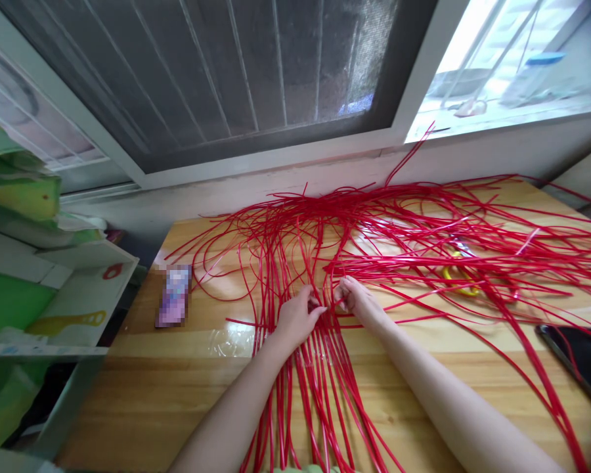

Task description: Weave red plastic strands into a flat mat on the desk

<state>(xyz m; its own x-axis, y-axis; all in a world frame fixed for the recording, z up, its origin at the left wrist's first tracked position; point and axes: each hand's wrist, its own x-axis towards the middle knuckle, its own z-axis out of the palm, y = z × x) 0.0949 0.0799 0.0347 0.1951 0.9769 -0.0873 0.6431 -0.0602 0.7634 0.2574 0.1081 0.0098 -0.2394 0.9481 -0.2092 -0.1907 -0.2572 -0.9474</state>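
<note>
Both our hands work over the middle of the wooden table (167,387): our right hand (354,299) pinches one of the red strands (328,206) between closed fingertips, while our left hand (298,317) touches them with thumb and forefinger slightly parted, and we cannot tell whether it grips any. We see the strands run from the table's near edge to a tangled heap along its far edge, with a phone (176,295) on the table's left side.
</note>
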